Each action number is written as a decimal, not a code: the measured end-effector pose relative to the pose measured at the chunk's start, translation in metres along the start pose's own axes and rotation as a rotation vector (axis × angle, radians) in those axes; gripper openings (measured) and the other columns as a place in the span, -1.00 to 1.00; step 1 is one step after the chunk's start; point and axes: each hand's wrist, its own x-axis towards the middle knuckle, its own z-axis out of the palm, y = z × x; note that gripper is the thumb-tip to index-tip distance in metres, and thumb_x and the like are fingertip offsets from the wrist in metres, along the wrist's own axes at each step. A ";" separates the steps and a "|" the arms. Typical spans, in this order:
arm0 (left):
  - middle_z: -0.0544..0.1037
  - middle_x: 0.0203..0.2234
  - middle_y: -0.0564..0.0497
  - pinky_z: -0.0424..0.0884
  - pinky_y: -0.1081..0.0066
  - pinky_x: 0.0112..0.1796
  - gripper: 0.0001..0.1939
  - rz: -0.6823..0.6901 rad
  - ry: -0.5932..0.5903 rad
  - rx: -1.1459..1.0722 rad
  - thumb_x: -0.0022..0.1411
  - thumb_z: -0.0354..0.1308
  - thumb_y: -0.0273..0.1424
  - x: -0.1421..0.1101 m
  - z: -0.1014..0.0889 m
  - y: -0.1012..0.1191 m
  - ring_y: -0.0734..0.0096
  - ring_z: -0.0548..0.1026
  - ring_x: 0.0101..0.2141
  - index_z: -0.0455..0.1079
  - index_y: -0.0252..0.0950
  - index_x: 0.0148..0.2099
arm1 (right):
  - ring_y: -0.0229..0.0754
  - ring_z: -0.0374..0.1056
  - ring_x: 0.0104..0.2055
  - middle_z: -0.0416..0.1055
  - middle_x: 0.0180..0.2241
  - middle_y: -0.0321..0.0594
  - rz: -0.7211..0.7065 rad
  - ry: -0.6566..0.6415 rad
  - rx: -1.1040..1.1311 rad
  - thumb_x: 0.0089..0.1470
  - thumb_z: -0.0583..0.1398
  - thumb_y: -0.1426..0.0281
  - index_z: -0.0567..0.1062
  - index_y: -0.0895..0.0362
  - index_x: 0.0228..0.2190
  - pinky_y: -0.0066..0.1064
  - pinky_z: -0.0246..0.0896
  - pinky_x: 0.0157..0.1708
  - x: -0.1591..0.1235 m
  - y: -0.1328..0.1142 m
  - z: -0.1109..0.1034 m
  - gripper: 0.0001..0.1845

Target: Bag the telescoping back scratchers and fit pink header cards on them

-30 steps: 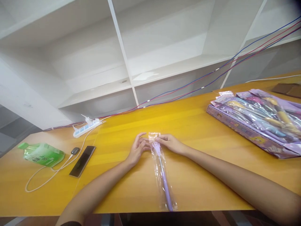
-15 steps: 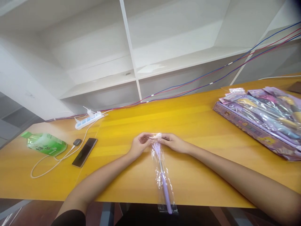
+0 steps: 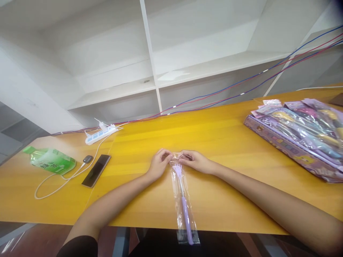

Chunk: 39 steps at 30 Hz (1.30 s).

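A purple back scratcher point(image 3: 185, 214) with a hand-shaped head and a metal shaft lies inside a clear plastic bag point(image 3: 175, 200). The bag's far end is pinched between my two hands, while its near end hangs past the table's front edge. My left hand point(image 3: 159, 164) grips the bag's left top corner with thumb and fingers. On the other corner, my right hand point(image 3: 194, 161) is closed in a pinch. A thin dark stick-like thing shows along the right fingers, too small to name.
At right, a purple display box point(image 3: 292, 151) holds several bagged items. On the left lie a green bottle point(image 3: 53, 160), a phone point(image 3: 96, 171), a small black device point(image 3: 87, 159) with a white cable, and a power strip point(image 3: 100, 135). White shelving point(image 3: 112, 89) stands behind the wooden table point(image 3: 219, 203).
My hands have moved slightly apart at the bag's top, and the flap there looks less folded. The bag's lower end has swung a little to the left.
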 end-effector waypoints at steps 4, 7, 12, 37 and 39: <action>0.55 -0.10 -0.11 0.35 0.23 0.13 -0.70 0.054 0.024 0.024 0.37 0.32 -0.11 0.000 -0.001 0.004 0.17 0.48 0.02 0.56 -0.25 -0.23 | -0.28 0.01 -0.43 0.08 -0.51 -0.42 0.012 0.010 -0.030 0.21 0.27 -0.14 0.33 0.08 -0.46 -0.38 -0.04 -0.37 0.000 -0.004 0.001 -0.42; 0.54 -0.14 -0.08 0.38 0.25 0.09 -0.67 0.039 0.030 -0.015 0.39 0.29 -0.07 0.000 0.000 0.002 0.22 0.49 -0.04 0.52 -0.26 -0.20 | -0.28 0.01 -0.43 0.10 -0.51 -0.41 0.020 0.011 -0.016 0.20 0.28 -0.14 0.31 0.08 -0.48 -0.38 -0.06 -0.36 0.000 -0.007 0.001 -0.42; 0.53 -0.23 -0.02 0.47 0.31 -0.05 -0.53 -0.043 0.073 -0.146 0.37 0.25 0.09 0.002 0.000 -0.004 0.31 0.53 -0.17 0.42 -0.26 -0.14 | -0.26 0.04 -0.42 0.14 -0.51 -0.40 0.039 0.002 0.112 0.15 0.35 -0.07 0.56 0.11 -0.32 -0.37 -0.05 -0.34 -0.002 -0.008 0.002 -0.52; 0.45 -0.29 -0.01 0.55 0.39 -0.32 -0.73 -0.120 0.090 -0.179 0.35 0.24 -0.17 0.001 -0.002 -0.002 0.35 0.50 -0.29 0.55 -0.28 -0.22 | -0.26 0.21 -0.43 0.45 -0.28 -0.14 0.117 0.178 0.902 0.31 0.25 0.03 0.55 0.19 0.05 -0.36 0.14 -0.40 0.009 0.006 0.006 -0.49; 0.45 -0.29 -0.01 0.53 0.41 -0.31 -0.74 -0.124 0.086 -0.171 0.35 0.23 -0.19 0.001 -0.002 0.000 0.37 0.49 -0.30 0.58 -0.29 -0.23 | -0.28 0.22 -0.46 0.49 -0.30 -0.17 0.102 0.188 0.873 0.27 0.31 0.00 0.54 0.17 0.02 -0.37 0.13 -0.41 0.009 0.008 0.008 -0.47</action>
